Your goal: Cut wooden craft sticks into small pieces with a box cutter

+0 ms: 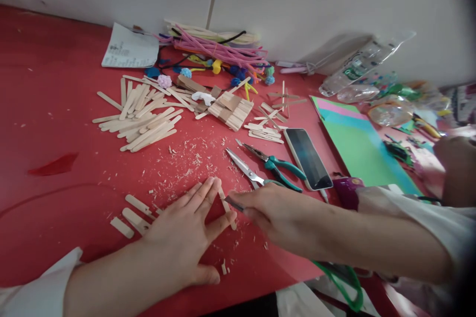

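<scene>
My left hand (189,230) lies flat on the red table (55,124), fingers spread, pressing down a wooden craft stick (225,206) that shows between its fingertips. My right hand (269,213) is closed round a thin metal blade (234,203), whose tip touches the stick. Wood shavings (186,163) are scattered around both hands. Three short cut stick pieces (132,215) lie just left of my left hand.
A heap of craft sticks (143,114) and a glued stick panel (231,109) lie further back. Scissors (246,171), teal pliers (277,166) and a phone (308,158) lie right of centre. Pipe cleaners (219,52), coloured paper (357,143) and plastic bottles (357,72) line the back and right.
</scene>
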`<state>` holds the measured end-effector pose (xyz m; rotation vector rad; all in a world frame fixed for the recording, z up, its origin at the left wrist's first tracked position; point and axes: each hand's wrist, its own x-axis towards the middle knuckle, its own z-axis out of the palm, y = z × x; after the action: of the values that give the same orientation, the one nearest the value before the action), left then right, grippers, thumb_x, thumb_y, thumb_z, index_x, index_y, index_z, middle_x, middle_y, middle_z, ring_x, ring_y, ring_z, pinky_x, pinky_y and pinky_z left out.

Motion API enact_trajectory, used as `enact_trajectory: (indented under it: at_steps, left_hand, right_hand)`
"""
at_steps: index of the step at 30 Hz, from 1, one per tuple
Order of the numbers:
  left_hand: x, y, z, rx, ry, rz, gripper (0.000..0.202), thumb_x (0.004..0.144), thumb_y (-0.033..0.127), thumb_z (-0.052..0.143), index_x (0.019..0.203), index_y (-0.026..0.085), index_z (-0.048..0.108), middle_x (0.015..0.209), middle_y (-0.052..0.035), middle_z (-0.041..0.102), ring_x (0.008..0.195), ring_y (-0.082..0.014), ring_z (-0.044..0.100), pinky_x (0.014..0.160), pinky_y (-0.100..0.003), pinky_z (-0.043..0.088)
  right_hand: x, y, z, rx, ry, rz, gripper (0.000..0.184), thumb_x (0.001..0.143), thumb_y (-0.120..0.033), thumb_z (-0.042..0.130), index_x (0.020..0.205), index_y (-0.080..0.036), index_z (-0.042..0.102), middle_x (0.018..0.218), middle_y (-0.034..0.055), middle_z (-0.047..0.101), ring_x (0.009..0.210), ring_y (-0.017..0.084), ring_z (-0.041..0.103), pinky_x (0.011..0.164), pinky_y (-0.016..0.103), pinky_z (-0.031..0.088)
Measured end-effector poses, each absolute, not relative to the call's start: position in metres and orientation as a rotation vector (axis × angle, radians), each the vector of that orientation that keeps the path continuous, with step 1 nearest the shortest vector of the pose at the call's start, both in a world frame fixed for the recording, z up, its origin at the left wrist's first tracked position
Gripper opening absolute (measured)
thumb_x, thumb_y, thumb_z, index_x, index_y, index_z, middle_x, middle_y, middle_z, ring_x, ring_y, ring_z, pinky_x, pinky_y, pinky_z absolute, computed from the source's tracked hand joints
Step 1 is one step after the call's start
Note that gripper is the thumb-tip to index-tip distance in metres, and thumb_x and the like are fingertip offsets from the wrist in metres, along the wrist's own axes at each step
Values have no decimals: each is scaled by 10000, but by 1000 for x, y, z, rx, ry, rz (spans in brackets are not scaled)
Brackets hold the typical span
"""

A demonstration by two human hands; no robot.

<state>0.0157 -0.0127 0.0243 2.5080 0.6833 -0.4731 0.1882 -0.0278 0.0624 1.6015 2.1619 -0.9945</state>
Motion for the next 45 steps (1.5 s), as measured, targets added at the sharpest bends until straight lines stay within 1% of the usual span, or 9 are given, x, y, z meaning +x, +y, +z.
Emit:
enact_trajectory:
  at_steps: [3, 8, 12, 16, 18, 21, 25, 36, 45]
  left_hand:
    - [15, -14, 20, 2504, 698, -429, 816, 613, 469, 754, 1339, 278, 432, 1483, -181, 175, 1349, -400, 139, 1016, -548, 290]
    - [11, -18, 8, 2525, 706, -289, 786, 654, 612, 655, 1335, 282, 443, 1491, -174, 162, 1353, -400, 117, 1029, -549, 269]
    - [9, -19, 9, 2587, 707, -321, 788, 668, 628, 630, 1343, 272, 433, 1485, -201, 163, 1352, -402, 108, 1019, -558, 276]
    - [8, -20, 11, 2638, 686, -296, 788, 669, 654, 608, 1333, 259, 451, 1481, -203, 203, 1351, -394, 136, 1024, -545, 280]
    - [6, -20, 10, 2660, 670, -244, 777, 666, 666, 600, 1318, 264, 469, 1480, -190, 228, 1349, -391, 149, 1029, -538, 279]
    - [6, -20, 10, 2686, 675, -241, 801, 623, 593, 693, 1322, 277, 460, 1481, -191, 227, 1339, -410, 172, 1014, -543, 300]
    - [7, -20, 12, 2676, 688, -259, 815, 604, 549, 731, 1322, 280, 459, 1483, -200, 211, 1330, -426, 181, 1000, -543, 323]
    - [10, -19, 17, 2663, 704, -353, 819, 605, 582, 711, 1322, 273, 463, 1469, -200, 253, 1333, -410, 196, 994, -538, 336]
    - [12, -19, 17, 2596, 699, -423, 804, 649, 571, 682, 1353, 294, 409, 1491, -185, 180, 1352, -398, 116, 1019, -554, 281]
  right_hand:
    - [188, -30, 59, 1742, 2052, -1178, 351, 740, -3, 424, 921, -175, 671, 620, -11, 605, 520, 110, 520, 489, 210, 367]
    - [195, -40, 47, 1959, 1856, -1649, 280, 820, -140, 418, 896, -199, 681, 536, -47, 536, 432, 92, 459, 433, 198, 372]
    - [205, -48, 34, 2034, 1738, -1969, 283, 850, -274, 444, 1002, -220, 676, 564, -46, 576, 430, 97, 502, 440, 209, 403]
    - [210, -51, 30, 2022, 1572, -2164, 358, 863, -281, 427, 1171, -203, 593, 575, -48, 583, 370, 76, 476, 393, 197, 365]
    - [210, -52, 32, 2031, 1698, -2065, 354, 868, -255, 422, 1181, -191, 576, 648, -28, 615, 400, 74, 494, 414, 200, 385]
    - [209, -56, 37, 2007, 2092, -1570, 334, 869, -188, 422, 1170, -178, 567, 820, 29, 660, 546, 105, 572, 521, 224, 447]
    - [208, -59, 40, 1835, 2331, -1109, 379, 859, -117, 405, 1213, -161, 536, 878, 70, 689, 715, 162, 639, 620, 255, 476]
    - [204, -63, 40, 1754, 2429, -914, 400, 855, -90, 411, 1232, -167, 520, 882, 73, 706, 734, 177, 668, 626, 263, 487]
    - [192, -50, 52, 1592, 2178, -785, 517, 775, -30, 458, 1284, -122, 484, 913, 107, 698, 798, 224, 671, 643, 292, 497]
